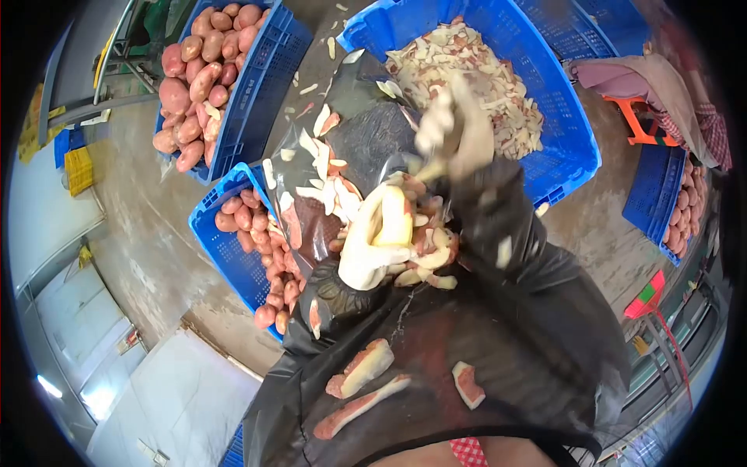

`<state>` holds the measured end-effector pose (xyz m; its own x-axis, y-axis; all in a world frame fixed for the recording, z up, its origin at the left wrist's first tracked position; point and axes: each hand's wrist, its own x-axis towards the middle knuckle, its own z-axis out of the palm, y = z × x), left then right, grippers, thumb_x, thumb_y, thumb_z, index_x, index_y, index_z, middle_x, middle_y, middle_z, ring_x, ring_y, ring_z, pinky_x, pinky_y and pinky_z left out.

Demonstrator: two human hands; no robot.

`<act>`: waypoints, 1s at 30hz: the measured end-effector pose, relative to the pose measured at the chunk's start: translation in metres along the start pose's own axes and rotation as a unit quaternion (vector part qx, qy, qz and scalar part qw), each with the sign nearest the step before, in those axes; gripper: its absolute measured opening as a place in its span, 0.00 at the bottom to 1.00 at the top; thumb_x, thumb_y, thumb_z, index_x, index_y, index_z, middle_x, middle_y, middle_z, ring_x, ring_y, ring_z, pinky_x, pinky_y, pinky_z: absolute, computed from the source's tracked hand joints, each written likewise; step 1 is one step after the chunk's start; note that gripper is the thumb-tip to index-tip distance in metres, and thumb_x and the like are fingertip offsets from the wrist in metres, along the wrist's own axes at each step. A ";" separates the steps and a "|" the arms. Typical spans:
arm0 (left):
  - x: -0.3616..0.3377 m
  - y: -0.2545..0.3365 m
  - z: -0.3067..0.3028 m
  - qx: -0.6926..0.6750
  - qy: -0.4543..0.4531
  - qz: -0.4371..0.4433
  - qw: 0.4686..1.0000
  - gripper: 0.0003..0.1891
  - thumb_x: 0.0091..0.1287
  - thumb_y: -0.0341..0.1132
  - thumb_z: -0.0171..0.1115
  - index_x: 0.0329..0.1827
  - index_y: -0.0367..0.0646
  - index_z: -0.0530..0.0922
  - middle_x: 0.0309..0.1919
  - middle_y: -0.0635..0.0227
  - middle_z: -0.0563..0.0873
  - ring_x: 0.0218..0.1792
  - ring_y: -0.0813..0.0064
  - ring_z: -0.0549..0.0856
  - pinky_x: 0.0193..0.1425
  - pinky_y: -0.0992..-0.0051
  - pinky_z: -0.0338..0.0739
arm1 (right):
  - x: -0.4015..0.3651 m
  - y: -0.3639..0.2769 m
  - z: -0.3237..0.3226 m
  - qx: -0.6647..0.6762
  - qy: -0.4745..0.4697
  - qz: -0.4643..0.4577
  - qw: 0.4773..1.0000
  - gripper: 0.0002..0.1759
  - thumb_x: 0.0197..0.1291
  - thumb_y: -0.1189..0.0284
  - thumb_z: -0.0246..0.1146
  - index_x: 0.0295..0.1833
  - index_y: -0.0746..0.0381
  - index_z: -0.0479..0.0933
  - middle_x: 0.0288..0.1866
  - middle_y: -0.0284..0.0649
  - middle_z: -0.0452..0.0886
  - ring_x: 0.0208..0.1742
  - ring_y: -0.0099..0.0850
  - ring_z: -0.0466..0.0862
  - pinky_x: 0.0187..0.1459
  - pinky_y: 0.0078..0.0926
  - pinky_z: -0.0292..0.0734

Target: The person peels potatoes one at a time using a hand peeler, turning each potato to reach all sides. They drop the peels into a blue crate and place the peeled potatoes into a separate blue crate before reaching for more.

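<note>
Over apron (529, 335), mid-lap: L hand (359, 263) clamps peeled potato (395, 222), prob. so scraps land on plastic. R hand (451, 128) blurred just above, near peel crate (564, 124) front edge; grip can't tell.

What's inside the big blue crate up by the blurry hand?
A heap of pale and pinkish peelings fills the blue crate. The blurred right hand covers the heap's near edge, and the peelings hide the crate's floor beneath them.
</note>
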<state>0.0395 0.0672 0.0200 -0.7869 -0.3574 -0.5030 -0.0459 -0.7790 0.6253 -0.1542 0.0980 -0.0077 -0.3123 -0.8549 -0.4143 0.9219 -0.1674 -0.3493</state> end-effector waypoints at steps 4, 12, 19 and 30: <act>-0.008 -0.007 -0.020 -0.035 -0.083 -0.030 0.995 0.44 0.43 0.24 0.61 0.68 0.36 0.54 0.49 0.58 0.74 0.42 0.70 0.79 0.41 0.76 0.76 | 0.018 0.027 -0.003 0.029 0.116 -0.032 0.992 0.19 0.62 0.54 0.56 0.30 0.57 0.66 0.16 0.28 0.62 0.17 0.26 0.67 0.21 0.28 0.65; -0.021 -0.021 -0.028 0.035 0.015 0.071 0.997 0.36 0.46 0.26 0.67 0.60 0.37 0.63 0.45 0.57 0.78 0.37 0.68 0.81 0.43 0.70 0.78 | -0.011 0.046 0.027 0.016 -0.011 -0.008 1.000 0.18 0.66 0.56 0.52 0.30 0.59 0.67 0.16 0.32 0.68 0.16 0.30 0.73 0.21 0.31 0.73; -0.008 -0.015 -0.017 0.081 0.052 -0.039 0.995 0.28 0.46 0.22 0.63 0.54 0.37 0.68 0.39 0.64 0.78 0.36 0.74 0.79 0.41 0.77 0.76 | 0.026 0.036 -0.008 0.089 0.024 -0.008 0.996 0.18 0.65 0.54 0.53 0.31 0.57 0.67 0.18 0.31 0.66 0.20 0.30 0.70 0.25 0.32 0.68; -0.005 -0.018 -0.019 -0.095 0.063 0.044 0.993 0.31 0.48 0.30 0.62 0.59 0.35 0.66 0.41 0.58 0.78 0.37 0.68 0.79 0.42 0.73 0.74 | 0.016 0.013 -0.014 0.100 0.030 -0.095 0.990 0.17 0.64 0.54 0.54 0.32 0.56 0.67 0.16 0.30 0.66 0.17 0.29 0.72 0.20 0.28 0.67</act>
<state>0.0565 0.0730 0.0000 -0.6986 -0.4806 -0.5300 0.1453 -0.8206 0.5527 -0.1502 0.0891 -0.0306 -0.4927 -0.7689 -0.4075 0.8698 -0.4219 -0.2558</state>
